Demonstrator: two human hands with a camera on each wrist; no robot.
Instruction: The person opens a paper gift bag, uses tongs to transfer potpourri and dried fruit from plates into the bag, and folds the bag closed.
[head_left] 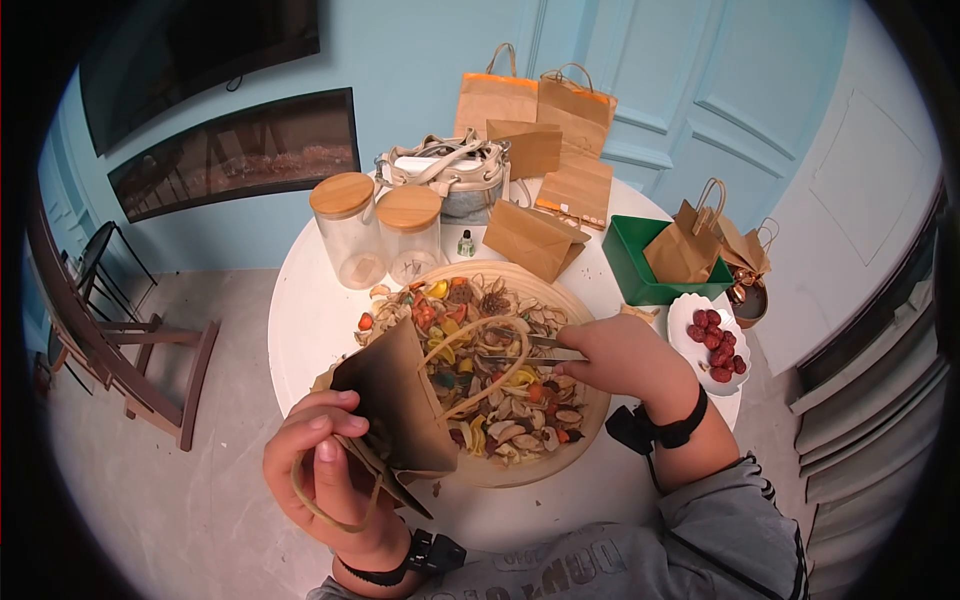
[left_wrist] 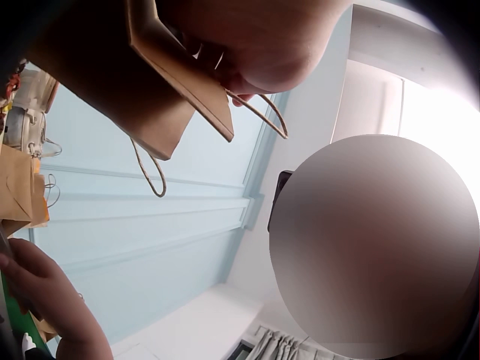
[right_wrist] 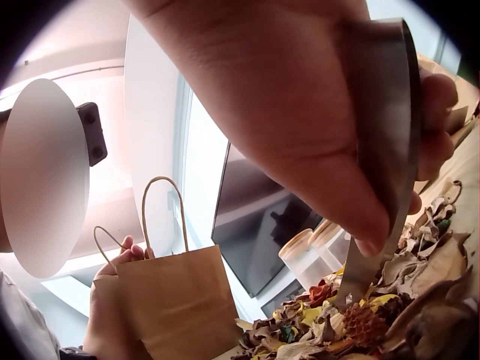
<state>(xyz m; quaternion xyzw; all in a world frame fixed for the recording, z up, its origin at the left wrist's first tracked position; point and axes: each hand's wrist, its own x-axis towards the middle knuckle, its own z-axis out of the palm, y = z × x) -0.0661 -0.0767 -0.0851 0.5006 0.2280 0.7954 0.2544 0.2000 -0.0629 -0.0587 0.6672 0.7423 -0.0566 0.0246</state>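
My left hand [head_left: 330, 480] grips the rim of a brown paper bag [right_wrist: 187, 300] beside one of its twisted handles. The bag is tilted, its mouth open toward me, over the left edge of a round wooden tray [head_left: 592, 425]. Dried potpourri [head_left: 530, 420] with petals, yellow slices, orange pieces and cones fills the tray. Metal tongs [head_left: 550, 342] are in my right hand [head_left: 632, 355], held between thumb and fingers. Their tips point left into the potpourri, behind the bag's other handle in the head view. In the right wrist view the tongs' tips [right_wrist: 352, 281] reach the pile.
Behind the tray stand two lidded glass jars [head_left: 410, 235], a small bottle [head_left: 466, 243], a handbag [head_left: 470, 190] and several paper bags [head_left: 535, 240]. At right are a green box [head_left: 640, 285] holding a paper bag and a white plate [head_left: 685, 370] of red dates [head_left: 715, 345].
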